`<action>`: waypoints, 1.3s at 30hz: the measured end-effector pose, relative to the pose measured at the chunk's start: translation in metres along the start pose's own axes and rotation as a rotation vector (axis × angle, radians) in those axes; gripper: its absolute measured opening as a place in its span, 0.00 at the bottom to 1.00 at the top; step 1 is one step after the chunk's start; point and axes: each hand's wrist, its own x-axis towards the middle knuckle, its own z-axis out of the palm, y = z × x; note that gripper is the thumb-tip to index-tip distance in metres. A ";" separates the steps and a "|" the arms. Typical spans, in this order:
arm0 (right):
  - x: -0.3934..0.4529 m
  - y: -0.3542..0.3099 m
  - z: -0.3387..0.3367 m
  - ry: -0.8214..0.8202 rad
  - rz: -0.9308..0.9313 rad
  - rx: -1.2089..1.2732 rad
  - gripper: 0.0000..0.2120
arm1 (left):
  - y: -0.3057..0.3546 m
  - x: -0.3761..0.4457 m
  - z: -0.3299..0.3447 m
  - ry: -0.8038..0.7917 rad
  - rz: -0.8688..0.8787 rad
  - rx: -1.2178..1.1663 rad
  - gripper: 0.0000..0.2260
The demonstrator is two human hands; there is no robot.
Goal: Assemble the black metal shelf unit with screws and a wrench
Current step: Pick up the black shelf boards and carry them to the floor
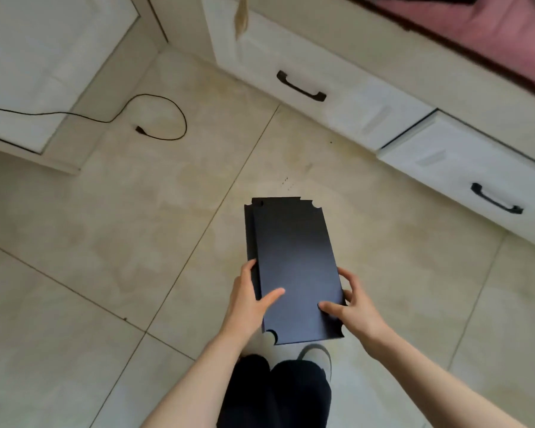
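I hold a stack of black metal shelf panels (291,257) above the tiled floor, long side pointing away from me, with notched corners. A second panel's edge shows offset at the left under the top one. My left hand (250,301) grips the left edge, thumb lying on the top face. My right hand (349,307) grips the right edge near the close corner, thumb on top and fingers curled round the side. No screws or wrench are in view.
White drawers with black handles (301,87) (496,199) run along the right. A white cabinet (44,72) stands at the left. A black cable (164,118) loops on the beige tile floor (136,242). My legs and a shoe (317,356) are below the panels.
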 end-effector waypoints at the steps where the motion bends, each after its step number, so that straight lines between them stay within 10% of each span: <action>1: 0.015 0.004 0.002 0.002 -0.009 -0.001 0.33 | -0.007 0.013 0.004 -0.004 0.007 0.010 0.38; 39: 0.101 0.030 0.039 0.147 -0.050 -0.527 0.26 | -0.060 0.076 0.022 -0.018 -0.148 0.107 0.29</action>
